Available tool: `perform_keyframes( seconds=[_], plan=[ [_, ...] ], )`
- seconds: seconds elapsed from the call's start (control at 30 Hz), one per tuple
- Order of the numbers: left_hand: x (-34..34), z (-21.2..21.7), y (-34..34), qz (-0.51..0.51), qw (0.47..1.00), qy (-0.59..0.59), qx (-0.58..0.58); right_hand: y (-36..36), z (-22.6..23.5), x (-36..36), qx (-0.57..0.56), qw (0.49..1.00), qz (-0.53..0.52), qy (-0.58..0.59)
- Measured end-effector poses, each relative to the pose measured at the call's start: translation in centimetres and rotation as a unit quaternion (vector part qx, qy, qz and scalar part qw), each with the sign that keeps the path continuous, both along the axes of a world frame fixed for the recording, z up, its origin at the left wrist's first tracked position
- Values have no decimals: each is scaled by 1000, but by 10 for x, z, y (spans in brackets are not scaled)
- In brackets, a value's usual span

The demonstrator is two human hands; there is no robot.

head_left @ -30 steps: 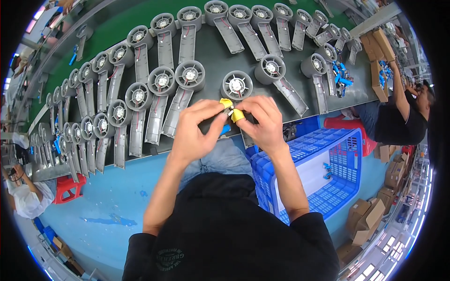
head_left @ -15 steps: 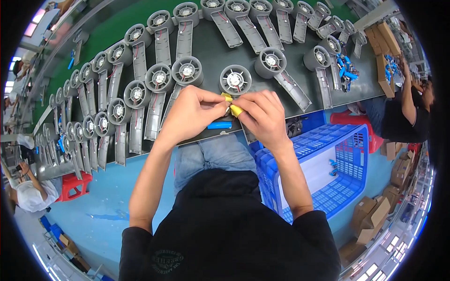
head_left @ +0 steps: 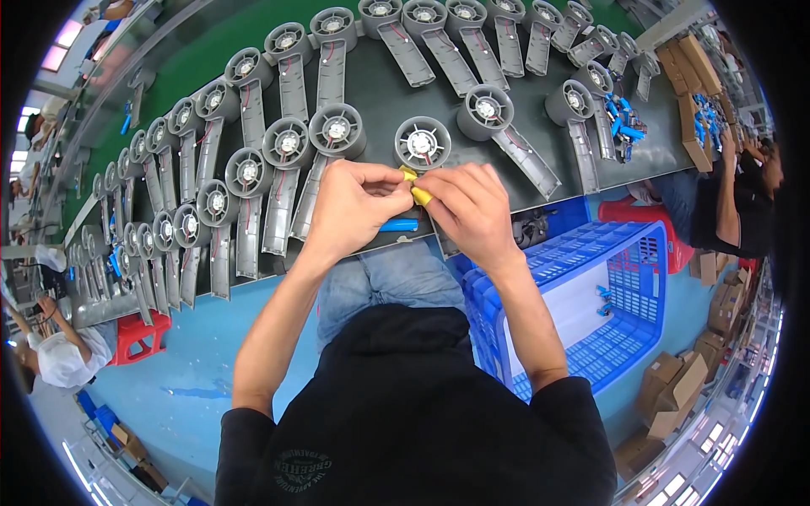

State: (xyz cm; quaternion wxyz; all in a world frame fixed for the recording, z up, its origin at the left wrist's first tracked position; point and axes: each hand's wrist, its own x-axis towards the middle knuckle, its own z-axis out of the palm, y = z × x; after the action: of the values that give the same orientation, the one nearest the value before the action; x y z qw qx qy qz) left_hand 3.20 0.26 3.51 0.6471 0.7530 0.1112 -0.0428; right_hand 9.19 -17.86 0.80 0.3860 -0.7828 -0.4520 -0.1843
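Just in front of a grey fan housing [head_left: 423, 144] my two hands meet, fingertip to fingertip. My left hand [head_left: 359, 202] is closed in a pinch, and my right hand [head_left: 474, 211] is pinched from the other side. Yellow shows at the fingertips: one yellow piece [head_left: 408, 174] by the left fingers, another yellow piece [head_left: 421, 196] by the right thumb. Whether these are finger covers or tape I cannot tell. What the fingers grip is small and mostly hidden. Below them a blue cylindrical battery [head_left: 398, 225] lies at the table's near edge.
Rows of grey fan housings with handles [head_left: 335, 131] cover the dark table [head_left: 405, 93]. Blue batteries [head_left: 623, 126] are heaped at the right, near a cardboard box [head_left: 696, 139]. A blue plastic crate [head_left: 582, 278] stands by my right forearm. Co-workers sit at both sides.
My hands stay together at nearly the same spot. The right fingers have shifted slightly, closer to the left ones. The view has shifted a little.
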Motion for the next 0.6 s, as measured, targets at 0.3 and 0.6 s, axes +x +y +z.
perform_keyframes(
  seconds=[0.3, 0.6],
  plan=[
    [-10, 3, -6, 36, 998, 25, -50, -3, 5, -8, -10, 999, -28, 37],
    [-22, 7, -28, -33, 987, -94, 125, -21, 2, -41, 4, 959, -185, 216]
  ],
)
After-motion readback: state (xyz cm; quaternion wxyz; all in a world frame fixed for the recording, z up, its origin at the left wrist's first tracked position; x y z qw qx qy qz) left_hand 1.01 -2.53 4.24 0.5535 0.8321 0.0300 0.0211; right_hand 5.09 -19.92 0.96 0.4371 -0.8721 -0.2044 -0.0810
